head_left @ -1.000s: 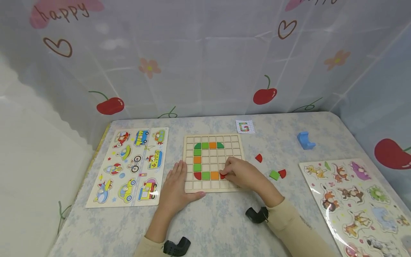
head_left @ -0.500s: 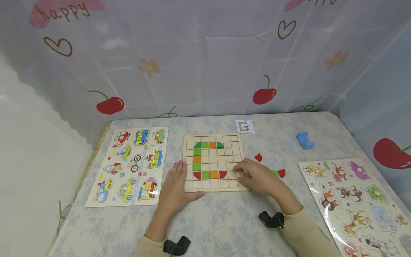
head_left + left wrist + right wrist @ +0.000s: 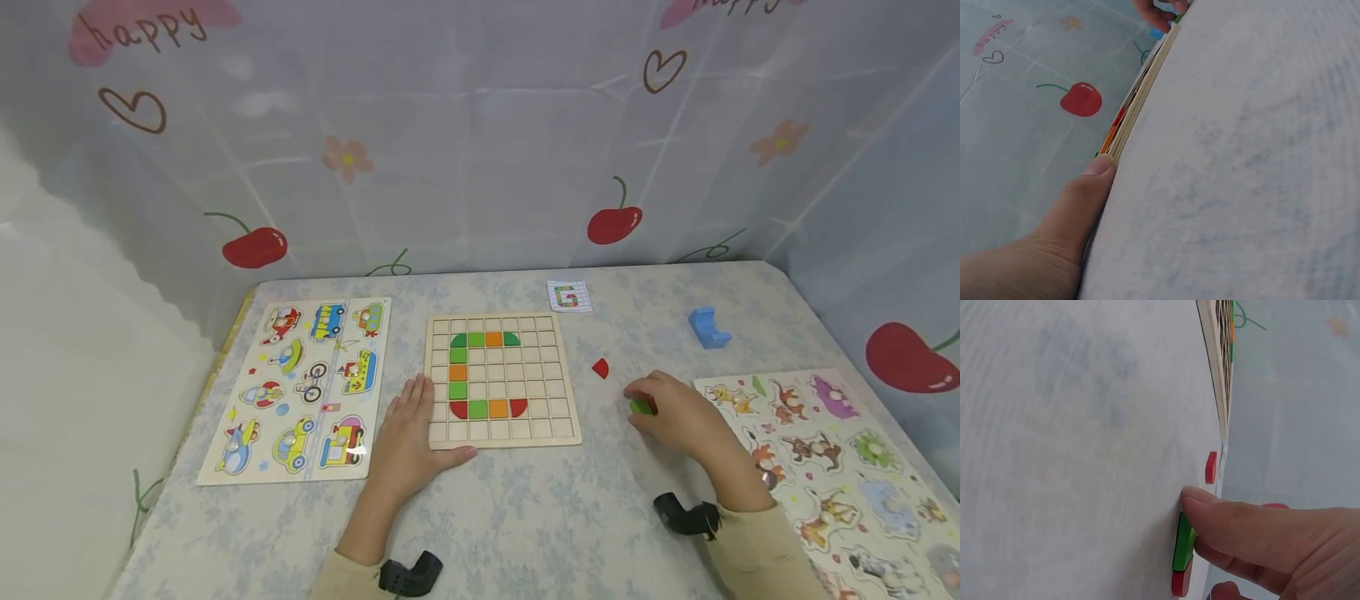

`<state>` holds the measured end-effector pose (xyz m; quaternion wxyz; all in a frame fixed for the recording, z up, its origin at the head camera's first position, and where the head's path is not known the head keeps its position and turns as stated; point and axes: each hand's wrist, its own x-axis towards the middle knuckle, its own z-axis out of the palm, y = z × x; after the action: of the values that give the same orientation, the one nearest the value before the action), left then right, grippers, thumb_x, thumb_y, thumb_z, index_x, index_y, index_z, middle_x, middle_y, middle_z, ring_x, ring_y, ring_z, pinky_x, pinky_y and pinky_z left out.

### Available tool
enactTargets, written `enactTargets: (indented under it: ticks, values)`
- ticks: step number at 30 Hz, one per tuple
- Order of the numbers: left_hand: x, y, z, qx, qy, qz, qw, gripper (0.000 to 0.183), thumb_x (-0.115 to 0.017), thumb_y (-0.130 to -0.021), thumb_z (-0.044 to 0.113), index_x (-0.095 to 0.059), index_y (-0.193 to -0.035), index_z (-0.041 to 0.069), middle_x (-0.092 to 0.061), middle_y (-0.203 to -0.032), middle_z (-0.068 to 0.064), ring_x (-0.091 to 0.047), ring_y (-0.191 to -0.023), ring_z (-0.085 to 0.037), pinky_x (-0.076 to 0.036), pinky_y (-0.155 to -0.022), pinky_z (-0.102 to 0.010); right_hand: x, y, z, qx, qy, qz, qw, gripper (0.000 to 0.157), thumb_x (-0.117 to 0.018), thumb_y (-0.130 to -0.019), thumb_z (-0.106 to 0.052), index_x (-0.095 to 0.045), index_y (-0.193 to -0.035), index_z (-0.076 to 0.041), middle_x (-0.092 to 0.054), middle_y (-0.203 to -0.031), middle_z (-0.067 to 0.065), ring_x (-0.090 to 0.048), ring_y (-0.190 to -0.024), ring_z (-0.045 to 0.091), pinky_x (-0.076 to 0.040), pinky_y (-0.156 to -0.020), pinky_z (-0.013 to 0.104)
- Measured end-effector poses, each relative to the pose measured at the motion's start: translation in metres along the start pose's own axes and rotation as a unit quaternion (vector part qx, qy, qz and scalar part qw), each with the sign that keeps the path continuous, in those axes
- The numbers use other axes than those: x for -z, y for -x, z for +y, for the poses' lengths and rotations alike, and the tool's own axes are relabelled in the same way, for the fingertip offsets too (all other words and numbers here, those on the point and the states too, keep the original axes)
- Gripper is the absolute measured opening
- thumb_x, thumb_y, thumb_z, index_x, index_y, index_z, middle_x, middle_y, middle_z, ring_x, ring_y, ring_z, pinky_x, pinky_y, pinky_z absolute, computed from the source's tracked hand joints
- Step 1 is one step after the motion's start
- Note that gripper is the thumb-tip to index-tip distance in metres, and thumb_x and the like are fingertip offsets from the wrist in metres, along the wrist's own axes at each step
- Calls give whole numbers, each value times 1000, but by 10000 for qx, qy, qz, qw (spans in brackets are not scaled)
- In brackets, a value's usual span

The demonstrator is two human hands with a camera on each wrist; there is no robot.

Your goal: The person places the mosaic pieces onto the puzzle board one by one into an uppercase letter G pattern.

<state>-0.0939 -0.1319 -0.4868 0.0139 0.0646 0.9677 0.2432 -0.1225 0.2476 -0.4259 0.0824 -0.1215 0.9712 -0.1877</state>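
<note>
My left hand lies with straight fingers along the left edge of a wooden grid board, its thumb at the front edge. Green, orange and red tiles sit in the board's cells in a C-like shape, with a red quarter-round tile at the lower right end. To the right of the board, my right hand pinches a green square tile down at the tabletop. A red quarter-round tile adjoins the green one, mostly hidden by the hand in the head view. Another red quarter-round tile lies nearer the board.
Behind the board is a small pattern card showing a coloured G. A blue block with a curved notch stands at the back right. A vehicle puzzle board lies left, an animal puzzle board right. A printed curtain hangs behind the table.
My right hand has let go of the red quarter-round tile in the board's lower row and moved right, to the green square tile. The left hand stays in place.
</note>
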Motion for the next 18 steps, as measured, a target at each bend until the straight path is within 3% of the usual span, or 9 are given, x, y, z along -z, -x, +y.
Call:
enactTargets:
  ticks: [9,18]
  values:
    - [1,1,0,11,43,-11,10000,129,-73,-66,77,-17,-159,7,-15,-167,-7,-10,-156,-24,-13,-127,-46,7,3,7,-60,-57,-360,9993,39,-80,-82,-14,-70,-117,-3,-64,-102,7,-56,-87,19,-52,-76,41]
    - [1,0,0,40,51,-49,10000,129,-72,-66,78,-16,-159,7,-13,-167,-7,-8,-156,-23,-12,-128,-45,3,-2,3,-38,-421,-364,9984,27,-78,-83,-8,-67,-108,-9,-61,-87,0,-52,-78,16,-46,-69,32]
